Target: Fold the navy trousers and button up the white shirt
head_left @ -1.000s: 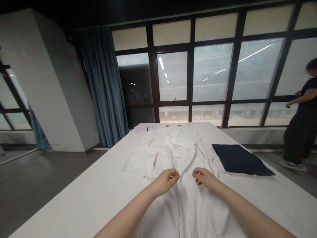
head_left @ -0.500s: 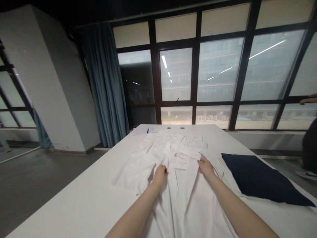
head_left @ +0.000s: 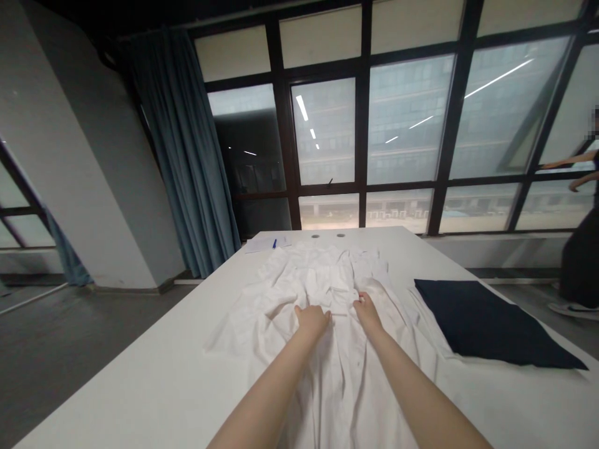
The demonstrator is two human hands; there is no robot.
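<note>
A long white coat (head_left: 285,287) lies rumpled over the table, its cloth running toward me in loose folds. Buttons and a pocket-like flap show near its middle. My left hand (head_left: 312,320) is on the cloth left of the front edge, fingers curled down into the fabric, their tips partly hidden. Just to the right, my right hand (head_left: 369,313) pinches the button edge of the coat between thumb and fingers. The two hands are a short way apart, with gathered cloth between them.
Folded dark navy cloth (head_left: 486,324) lies on white fabric at the table's right. A blue pen (head_left: 274,244) rests on paper (head_left: 255,244) at the far left of the white table (head_left: 178,368). Another person (head_left: 583,255) stands beyond the right side, near the windows.
My hands have come closer together, the right moving left with the coat's edge, drawing the front inward. My view has shifted slightly. The other person shows more at the right.
</note>
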